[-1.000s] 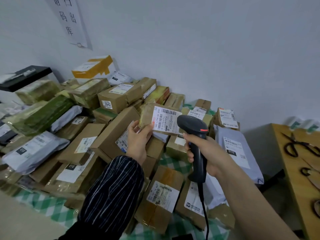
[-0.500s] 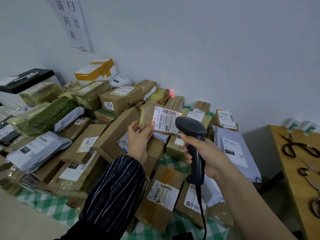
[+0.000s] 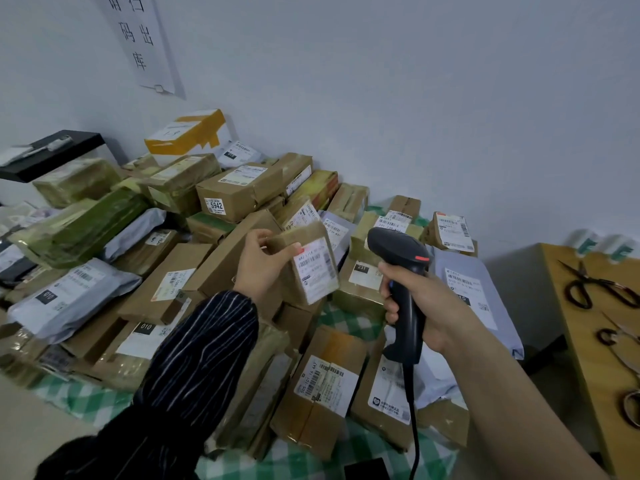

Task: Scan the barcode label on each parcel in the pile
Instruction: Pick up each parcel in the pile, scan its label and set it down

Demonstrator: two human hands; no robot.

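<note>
- Head view: the left hand (image 3: 258, 261), coming out of a dark striped sleeve (image 3: 197, 368), holds a small brown parcel (image 3: 304, 268) up above the pile of parcels (image 3: 166, 271). The thumb and curled fingers pinch the parcel's upper left end.
- The held parcel is tilted, and its white barcode label (image 3: 317, 268) faces the camera. The print on the label is blurred.
- The right hand (image 3: 429, 306) is wrapped round the grip of a black handheld scanner (image 3: 403, 271), fingers curled round the front of the handle. The scanner head sits just to the right of the held parcel and is not touching it. Its cable (image 3: 414, 427) hangs down out of the bottom edge.
- The pile lies on a green-and-white checked cloth (image 3: 349, 323) against a pale wall. It is mostly brown taped boxes, and many of them show white labels.
- Near the top of the pile is a white box with yellow tape (image 3: 190, 133), and below it a brown box marked 5942 (image 3: 239, 192).
- A grey mailer bag (image 3: 69, 296) lies at the left of the pile and another grey bag (image 3: 474, 296) at the right, behind the right hand.
- A brown box with a long label (image 3: 322, 386) lies in front, between the two forearms.
- At the far right, black scissors (image 3: 595, 284) lie on a wooden surface (image 3: 585, 341).
- A paper sign (image 3: 145, 43) hangs on the wall, and a black shelf (image 3: 52, 157) stands at the left.
</note>
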